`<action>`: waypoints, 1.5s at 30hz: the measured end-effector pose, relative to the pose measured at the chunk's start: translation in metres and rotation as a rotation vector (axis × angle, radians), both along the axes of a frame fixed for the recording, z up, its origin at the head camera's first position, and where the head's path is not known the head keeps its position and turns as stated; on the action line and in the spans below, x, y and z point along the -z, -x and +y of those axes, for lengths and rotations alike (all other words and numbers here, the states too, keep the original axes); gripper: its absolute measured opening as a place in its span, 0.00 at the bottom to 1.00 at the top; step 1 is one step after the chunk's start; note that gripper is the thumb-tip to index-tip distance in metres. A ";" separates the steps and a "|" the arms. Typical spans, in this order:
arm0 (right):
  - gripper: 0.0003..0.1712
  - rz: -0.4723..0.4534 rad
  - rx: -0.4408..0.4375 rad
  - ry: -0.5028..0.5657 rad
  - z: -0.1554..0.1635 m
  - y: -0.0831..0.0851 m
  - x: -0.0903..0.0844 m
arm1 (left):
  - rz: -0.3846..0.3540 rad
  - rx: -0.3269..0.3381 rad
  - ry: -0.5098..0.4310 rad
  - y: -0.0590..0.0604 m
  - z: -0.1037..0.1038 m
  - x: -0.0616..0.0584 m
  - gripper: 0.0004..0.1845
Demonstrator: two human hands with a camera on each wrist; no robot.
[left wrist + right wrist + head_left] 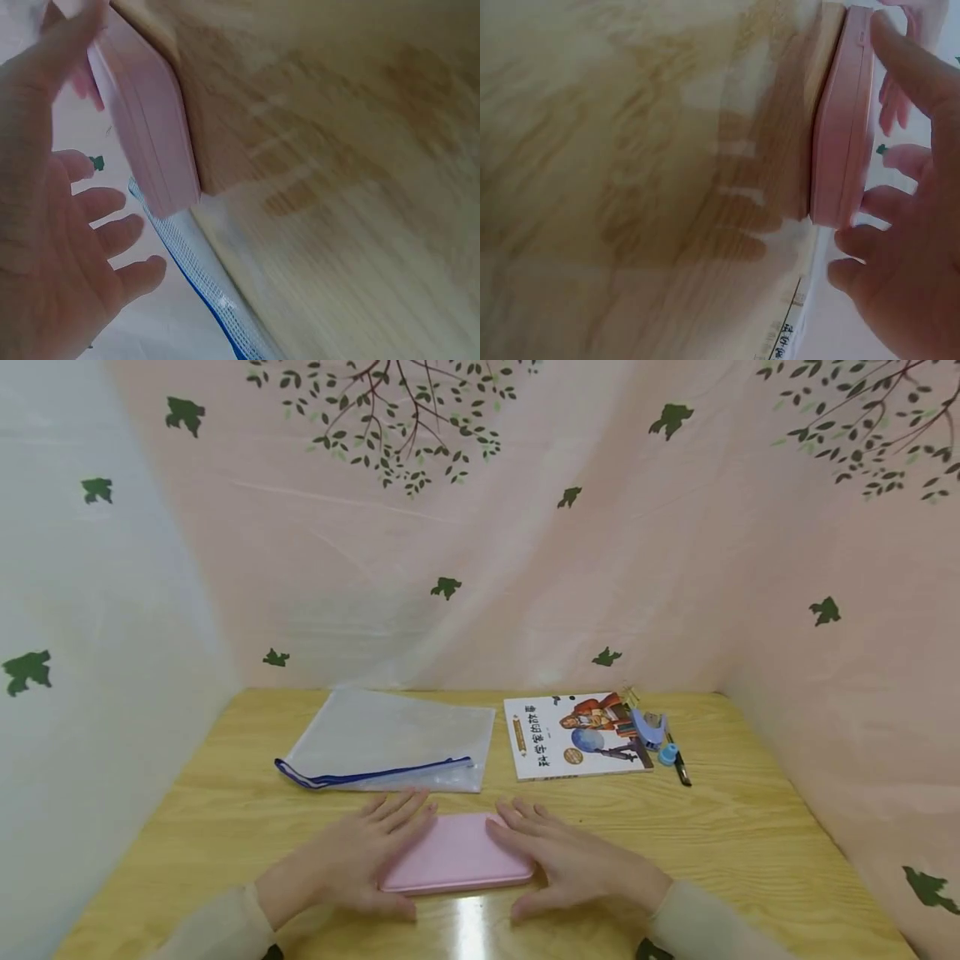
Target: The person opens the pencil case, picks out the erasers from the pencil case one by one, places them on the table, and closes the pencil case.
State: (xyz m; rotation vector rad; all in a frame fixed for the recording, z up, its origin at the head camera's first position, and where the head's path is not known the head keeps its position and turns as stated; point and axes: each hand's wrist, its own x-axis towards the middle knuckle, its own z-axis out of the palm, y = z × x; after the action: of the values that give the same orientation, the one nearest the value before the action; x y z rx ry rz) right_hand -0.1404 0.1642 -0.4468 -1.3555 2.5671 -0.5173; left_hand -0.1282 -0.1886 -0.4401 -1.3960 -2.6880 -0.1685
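A flat pink zip case [457,856] with rounded corners lies on the table in front of the person. At its left end is the left hand [363,860], fingers stretched forward and thumb out along the near side. Its mirror at the right end is the right hand [562,860], with fingertips over the case's top far corner and thumb spread near the front edge. The left wrist view shows the left fingers [124,232] loosely spread beside the pink case. In the right wrist view, the right fingers [866,240] reach to the end of the case.
Behind the case lies a clear mesh pouch [397,735] with a blue zip edge. To its right is a picture book [551,760], with a blue-purple stapler-like item [647,728], a small blue piece [668,754] and a dark pen [682,771] beside it. Pale cloth walls surround the table.
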 end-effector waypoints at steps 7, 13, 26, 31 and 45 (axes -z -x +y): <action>0.47 0.029 0.031 0.023 -0.010 0.009 -0.002 | -0.038 -0.060 -0.046 -0.001 0.002 0.008 0.51; 0.49 0.020 0.044 0.011 -0.009 0.007 -0.001 | -0.086 -0.120 -0.041 -0.002 0.005 0.012 0.52; 0.51 0.056 0.114 -0.084 -0.022 0.004 -0.003 | -0.097 -0.107 -0.048 -0.003 0.011 0.008 0.50; 0.52 0.062 0.107 -0.088 -0.023 0.007 -0.002 | -0.113 -0.111 -0.059 -0.001 0.011 0.009 0.49; 0.53 0.077 0.099 -0.079 -0.026 0.010 -0.002 | -0.119 -0.123 -0.043 -0.001 0.012 0.009 0.52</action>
State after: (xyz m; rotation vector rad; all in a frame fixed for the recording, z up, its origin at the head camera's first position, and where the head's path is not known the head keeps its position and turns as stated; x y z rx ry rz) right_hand -0.1503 0.1381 -0.4445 -1.2520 2.6967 -0.3816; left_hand -0.1268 -0.1770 -0.4488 -1.2426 -2.8377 -0.3055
